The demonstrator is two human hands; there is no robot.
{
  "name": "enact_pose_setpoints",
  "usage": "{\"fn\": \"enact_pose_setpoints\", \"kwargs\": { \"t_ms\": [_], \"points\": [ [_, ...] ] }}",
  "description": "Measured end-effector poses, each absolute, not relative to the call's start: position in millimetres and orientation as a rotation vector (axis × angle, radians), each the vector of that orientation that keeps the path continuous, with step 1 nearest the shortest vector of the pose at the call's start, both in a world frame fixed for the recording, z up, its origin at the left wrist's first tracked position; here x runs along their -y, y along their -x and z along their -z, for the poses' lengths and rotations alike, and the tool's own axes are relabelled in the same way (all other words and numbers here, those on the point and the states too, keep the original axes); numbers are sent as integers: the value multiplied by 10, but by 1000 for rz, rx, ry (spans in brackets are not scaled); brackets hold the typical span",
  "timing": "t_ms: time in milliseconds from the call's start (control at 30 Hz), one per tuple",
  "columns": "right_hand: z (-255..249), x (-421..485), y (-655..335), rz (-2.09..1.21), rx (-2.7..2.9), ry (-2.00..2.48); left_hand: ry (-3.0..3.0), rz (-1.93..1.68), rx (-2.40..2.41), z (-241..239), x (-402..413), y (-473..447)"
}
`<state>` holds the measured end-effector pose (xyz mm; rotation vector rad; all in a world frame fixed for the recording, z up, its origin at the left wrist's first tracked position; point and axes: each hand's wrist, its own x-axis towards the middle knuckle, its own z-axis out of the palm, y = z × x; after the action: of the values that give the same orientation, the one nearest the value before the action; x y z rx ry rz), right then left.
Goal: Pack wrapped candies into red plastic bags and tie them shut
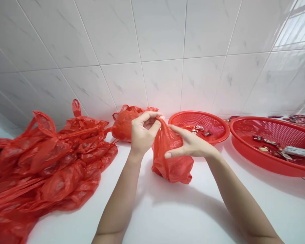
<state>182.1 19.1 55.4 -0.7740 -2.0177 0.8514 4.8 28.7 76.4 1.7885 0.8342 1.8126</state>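
A filled red plastic bag [171,167] is in front of me over the white surface, its top gathered upward. The fingers of my left hand [144,130] pinch the top of this bag. Around the bag's right side is my right hand [189,142], thumb and fingers spread apart and touching the plastic; its fingertips are partly hidden behind the bag. What the bag contains cannot be made out through the plastic.
A large heap of filled red bags [58,166] lies on the left. Another red bag [124,125] sits against the tiled wall [162,81]. To the right stand a red basket [222,135] and a larger one [254,161], both holding small wrapped packets.
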Motion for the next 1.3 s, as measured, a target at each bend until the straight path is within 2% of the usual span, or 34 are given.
{"fn": "enact_pose_setpoints", "kwargs": {
  "t_ms": [100, 333, 700, 933, 1200, 1300],
  "points": [
    [-506, -230, -1714, -891, 1932, 844, -1827, -1826, -859, -775, -277, -25],
    [-575, -369, -1899, -1161, 1299, 755, -1740, -1982, -890, -885, -299, 318],
    [-505, -570, -2253, -1027, 1185, 1032, -1813, -2224, -914, -956, -298, 578],
    [-481, -601, -2279, -1099, 1330, 947, -2215, -2161, -953, -928, -257, 585],
    [-489, -556, -2165, -1275, 1393, 867, -2411, -1909, -975, -906, -258, 534],
    [-398, -631, -2181, -1086, 1473, 899, -2440, -1722, -1124, -894, -297, 578]
  ]
}}
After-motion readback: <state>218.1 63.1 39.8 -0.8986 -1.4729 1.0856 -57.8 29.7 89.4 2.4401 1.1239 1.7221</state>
